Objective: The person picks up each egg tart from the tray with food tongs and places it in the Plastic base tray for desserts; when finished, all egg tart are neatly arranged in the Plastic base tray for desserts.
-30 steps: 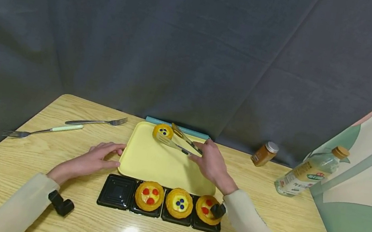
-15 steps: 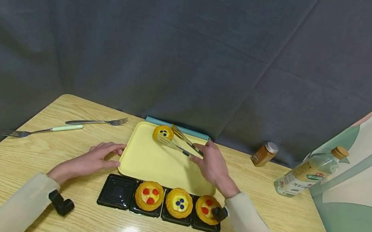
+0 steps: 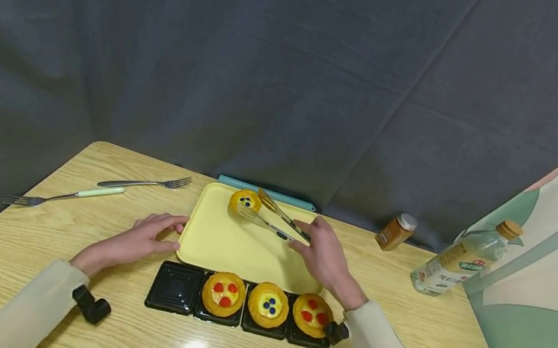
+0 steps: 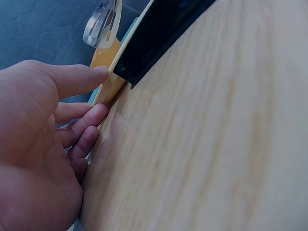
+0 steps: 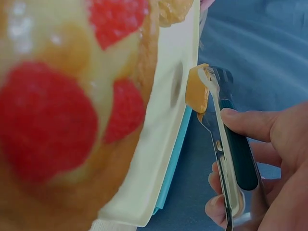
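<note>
My right hand (image 3: 329,255) grips the tongs (image 3: 280,217), which have dark handle grips. In the head view, the tong ends reach a small tart (image 3: 244,200) with blue berries, over the back left part of the yellow tray (image 3: 239,250). The right wrist view has this tart (image 5: 196,90) side-on at the tong tips, with my thumb pressed along the dark grip. At the tray's left edge lies my left hand (image 3: 142,240), its thumb and fingers touching the rim with a gap between them. The left wrist view puts the thumb tip at the tray corner.
Before the tray is a row of black square holders (image 3: 176,287); the leftmost is bare, the others carry tarts (image 3: 223,294). Two forks (image 3: 146,183) lie at left. A brown jar (image 3: 396,231) and a bottle (image 3: 465,258) stand at right. A teal strip (image 3: 270,193) runs behind the tray.
My right hand has shifted slightly right and toward me, and the tongs and the tart have come along a little. The left hand has stayed at the tray edge.
</note>
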A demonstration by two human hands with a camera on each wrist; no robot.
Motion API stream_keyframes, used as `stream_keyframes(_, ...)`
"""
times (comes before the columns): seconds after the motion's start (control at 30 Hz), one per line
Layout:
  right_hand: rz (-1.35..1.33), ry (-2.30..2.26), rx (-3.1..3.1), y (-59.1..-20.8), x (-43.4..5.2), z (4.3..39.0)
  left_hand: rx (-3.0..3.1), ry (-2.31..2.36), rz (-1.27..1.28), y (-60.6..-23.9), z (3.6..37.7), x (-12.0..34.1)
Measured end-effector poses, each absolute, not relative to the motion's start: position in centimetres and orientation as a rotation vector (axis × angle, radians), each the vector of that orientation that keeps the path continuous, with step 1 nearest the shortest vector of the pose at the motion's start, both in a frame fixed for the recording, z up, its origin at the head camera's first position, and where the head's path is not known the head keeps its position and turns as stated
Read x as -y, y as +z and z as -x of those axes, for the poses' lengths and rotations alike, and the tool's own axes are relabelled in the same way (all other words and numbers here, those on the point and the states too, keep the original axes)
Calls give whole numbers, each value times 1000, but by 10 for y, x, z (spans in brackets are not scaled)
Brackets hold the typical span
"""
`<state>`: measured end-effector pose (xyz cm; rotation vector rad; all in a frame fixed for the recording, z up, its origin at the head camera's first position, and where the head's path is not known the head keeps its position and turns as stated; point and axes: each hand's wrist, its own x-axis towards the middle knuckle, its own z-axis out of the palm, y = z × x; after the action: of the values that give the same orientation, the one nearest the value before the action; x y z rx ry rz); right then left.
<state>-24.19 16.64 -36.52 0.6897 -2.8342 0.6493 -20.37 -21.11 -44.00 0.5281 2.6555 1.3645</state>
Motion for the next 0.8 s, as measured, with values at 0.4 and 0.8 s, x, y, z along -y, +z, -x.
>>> stream_keyframes(0.4, -698, 689, 2800, -362, -176, 222, -2661, 1359, -534, -440, 203, 210)
stream_keyframes(0.8, -789, 732, 2751, -358, -180, 193, -2685, 1360, -568, -440, 201, 210)
